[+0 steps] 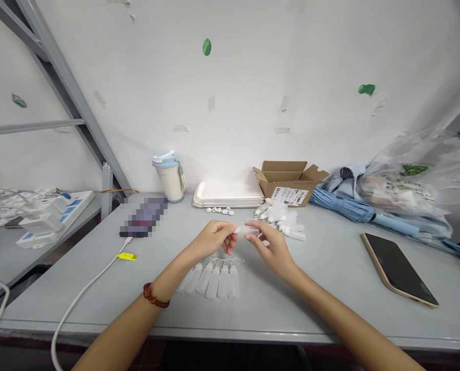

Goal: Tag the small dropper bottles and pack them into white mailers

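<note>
Between my two hands is a small translucent plastic bottle (245,230), held sideways above the grey table (314,278). My left hand (217,237) pinches its left end, where the fingertips hide the detail. The thumb and fingers of my right hand (267,245) close on its other end. Below my left hand lies a row of several similar bottles (213,282) with thin white cords at their tops. Beyond my right hand is a loose pile of more such bottles (279,215). Several small white caps (220,210) lie at the back.
An open cardboard box (289,185) and a stack of white envelopes (230,195) stand by the wall. To their left are a cup (169,178) and a charging phone (142,219). A blue umbrella (345,206), a plastic bag (403,180) and another phone (398,269) occupy the right.
</note>
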The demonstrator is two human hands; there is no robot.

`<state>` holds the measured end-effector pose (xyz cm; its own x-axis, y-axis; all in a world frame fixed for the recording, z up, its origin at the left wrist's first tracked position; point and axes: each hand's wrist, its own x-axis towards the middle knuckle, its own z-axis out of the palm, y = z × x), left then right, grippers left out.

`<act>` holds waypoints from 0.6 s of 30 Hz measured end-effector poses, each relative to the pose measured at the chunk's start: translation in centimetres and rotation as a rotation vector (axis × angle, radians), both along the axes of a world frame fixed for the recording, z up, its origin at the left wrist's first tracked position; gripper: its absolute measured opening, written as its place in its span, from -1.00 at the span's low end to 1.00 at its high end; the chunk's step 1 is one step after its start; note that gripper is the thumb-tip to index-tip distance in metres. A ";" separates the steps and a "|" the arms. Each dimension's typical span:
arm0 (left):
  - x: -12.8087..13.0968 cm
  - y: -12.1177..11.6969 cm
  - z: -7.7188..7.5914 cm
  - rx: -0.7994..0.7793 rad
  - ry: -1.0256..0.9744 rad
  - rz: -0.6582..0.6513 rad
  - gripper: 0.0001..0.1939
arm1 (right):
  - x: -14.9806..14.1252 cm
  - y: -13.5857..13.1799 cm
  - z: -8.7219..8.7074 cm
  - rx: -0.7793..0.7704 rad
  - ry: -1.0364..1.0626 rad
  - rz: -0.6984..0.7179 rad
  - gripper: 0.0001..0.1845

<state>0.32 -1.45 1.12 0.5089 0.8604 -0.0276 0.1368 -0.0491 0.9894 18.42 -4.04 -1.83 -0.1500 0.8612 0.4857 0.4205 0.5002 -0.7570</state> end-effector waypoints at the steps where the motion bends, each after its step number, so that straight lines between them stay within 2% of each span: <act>1: -0.1 0.0 0.0 -0.017 -0.005 -0.002 -0.60 | 0.0 -0.1 0.0 0.090 -0.047 -0.004 -0.76; 4: -0.3 0.0 0.1 0.011 0.006 -0.054 -0.59 | 0.0 -0.3 0.1 0.232 -0.100 0.011 -0.78; 6: -0.3 -0.1 0.2 0.084 0.024 -0.078 -0.62 | 0.1 -0.4 0.2 0.198 -0.073 0.015 -0.78; 8: -0.2 -0.3 0.4 0.162 0.045 -0.068 -0.65 | 0.1 -0.5 0.3 0.088 -0.001 0.008 -0.77; 13: -0.1 -0.6 0.5 0.322 0.149 -0.033 -0.68 | -0.3 -0.3 0.5 -0.418 0.392 0.101 -0.66; 18: -0.2 -0.8 0.7 0.507 0.324 -0.023 -0.72 | -0.4 0.0 0.6 -0.655 0.468 0.214 -0.55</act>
<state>0.14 -2.25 1.85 0.5615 0.7960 0.2262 0.4209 -0.5101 0.7501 18.05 -4.01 -1.26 -0.2492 0.9671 -0.0512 -0.0642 -0.0692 -0.9955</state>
